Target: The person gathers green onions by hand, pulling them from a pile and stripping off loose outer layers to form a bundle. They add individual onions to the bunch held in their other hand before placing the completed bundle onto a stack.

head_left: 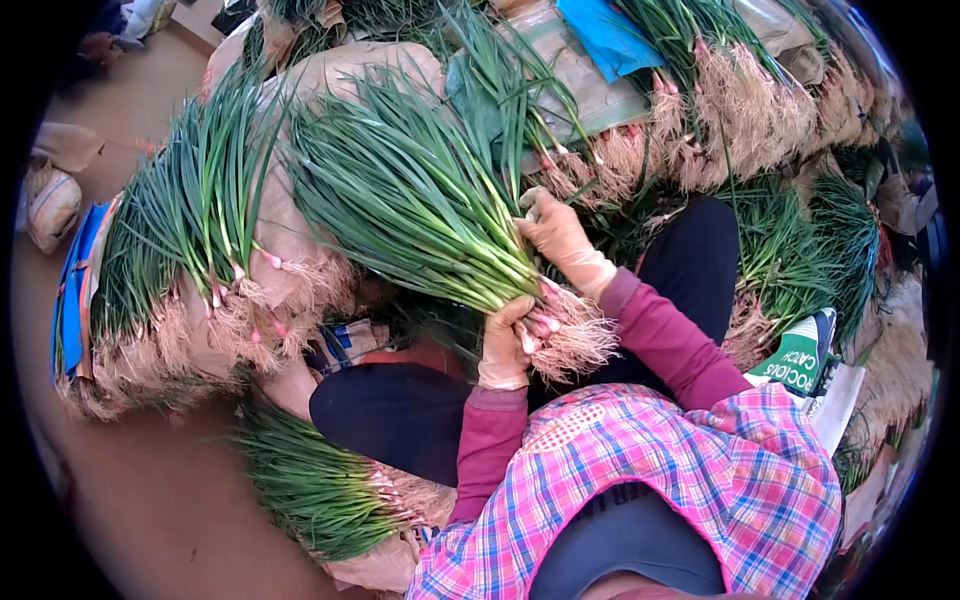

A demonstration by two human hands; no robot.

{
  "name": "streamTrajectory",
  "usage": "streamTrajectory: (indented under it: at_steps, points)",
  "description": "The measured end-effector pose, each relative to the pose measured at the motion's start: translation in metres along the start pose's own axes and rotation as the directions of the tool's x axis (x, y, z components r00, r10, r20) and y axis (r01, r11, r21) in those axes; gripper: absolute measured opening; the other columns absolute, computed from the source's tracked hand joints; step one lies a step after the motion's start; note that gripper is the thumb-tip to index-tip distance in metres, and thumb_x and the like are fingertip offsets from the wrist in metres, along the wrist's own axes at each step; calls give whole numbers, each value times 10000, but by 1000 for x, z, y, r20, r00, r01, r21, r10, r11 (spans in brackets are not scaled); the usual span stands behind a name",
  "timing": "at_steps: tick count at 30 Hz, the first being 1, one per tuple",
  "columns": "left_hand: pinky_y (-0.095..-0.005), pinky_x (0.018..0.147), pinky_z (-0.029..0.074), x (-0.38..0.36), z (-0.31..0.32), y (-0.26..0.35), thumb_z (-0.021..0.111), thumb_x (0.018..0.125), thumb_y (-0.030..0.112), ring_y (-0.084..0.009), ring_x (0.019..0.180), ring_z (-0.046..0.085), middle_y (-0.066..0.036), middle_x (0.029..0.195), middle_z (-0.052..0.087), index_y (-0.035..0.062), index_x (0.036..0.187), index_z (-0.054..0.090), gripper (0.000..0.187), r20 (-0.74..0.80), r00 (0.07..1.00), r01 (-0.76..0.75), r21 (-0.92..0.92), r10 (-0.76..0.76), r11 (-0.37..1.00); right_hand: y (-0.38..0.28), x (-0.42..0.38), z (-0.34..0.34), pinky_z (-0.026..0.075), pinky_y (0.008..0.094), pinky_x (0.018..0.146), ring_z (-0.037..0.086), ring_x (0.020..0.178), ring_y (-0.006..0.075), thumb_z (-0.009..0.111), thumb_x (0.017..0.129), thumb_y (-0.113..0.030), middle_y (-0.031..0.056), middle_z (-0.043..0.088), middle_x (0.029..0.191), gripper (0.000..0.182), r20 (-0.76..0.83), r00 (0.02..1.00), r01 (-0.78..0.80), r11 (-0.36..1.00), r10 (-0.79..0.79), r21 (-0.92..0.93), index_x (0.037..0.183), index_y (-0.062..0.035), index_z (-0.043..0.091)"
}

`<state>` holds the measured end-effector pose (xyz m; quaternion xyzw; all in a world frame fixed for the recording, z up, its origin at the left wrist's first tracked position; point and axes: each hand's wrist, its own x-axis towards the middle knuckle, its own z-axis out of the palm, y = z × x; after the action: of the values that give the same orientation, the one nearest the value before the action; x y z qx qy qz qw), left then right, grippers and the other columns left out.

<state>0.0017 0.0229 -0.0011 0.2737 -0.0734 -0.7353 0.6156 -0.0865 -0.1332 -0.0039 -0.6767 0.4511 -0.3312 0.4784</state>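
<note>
A thick bunch of spring onions (430, 200) lies across the middle of the head view, its green leaves fanned to the upper left. Its pinkish bulbs and long pale roots point to the lower right. My left hand (505, 345), in a pale glove, is wrapped round the stems just above the bulbs. Higher up, my right hand (562, 238), gloved too, has its fingers curled on stalks at the bunch's right edge. The roots hang over my lap, close to the plaid apron (640, 450).
More rooted spring onions (190, 230) are piled in a row at the left. A further heap (745, 110) stands at the upper right beside a blue sheet (610, 38). Another bunch (330, 480) lies at the lower left. Right of my knee is a green-and-white printed packet (803, 355).
</note>
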Motion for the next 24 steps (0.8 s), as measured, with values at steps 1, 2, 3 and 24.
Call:
streamTrajectory:
  at_steps: [1, 2, 3, 24]
  points:
    - [-177, 420, 399, 2, 3, -2, 554, 816, 101, -129, 477, 532, -228, 909, 651, -87, 1035, 542, 289, 4, 1000, -2, 7, 2, 1000, 1, 6, 4, 502, 386, 633, 618, 712, 335, 754, 745, -123, 160, 612, 773, 378, -50, 992, 103, 962, -119, -253, 1026, -6, 529]
    - [-172, 417, 396, 0, 4, -5, 554, 817, 99, -122, 485, 529, -224, 896, 646, -90, 1026, 544, 282, -37, 999, -27, 50, 29, 998, 2, 12, 7, 490, 457, 735, 598, 856, 431, 753, 710, -88, 236, 617, 842, 386, -64, 994, 68, 949, -92, -307, 1024, -14, 540]
    - [-168, 415, 394, -4, 3, -5, 554, 819, 98, -115, 494, 527, -220, 882, 641, -94, 1018, 547, 276, -78, 995, -49, 97, 57, 994, -3, 15, 5, 484, 475, 759, 595, 909, 435, 732, 725, -92, 243, 635, 885, 326, -14, 1000, -5, 955, 1, -297, 985, -3, 558]
    - [-372, 930, 496, -19, 44, 14, 660, 742, 272, -241, 1113, 517, -116, 1199, 516, -9, 1423, 280, 829, 167, 882, -417, -157, 440, 895, 81, 90, -110, 489, 364, 650, 632, 699, 230, 683, 845, -250, 106, 682, 838, 235, -240, 969, -92, 826, -53, -555, 923, -30, 659]
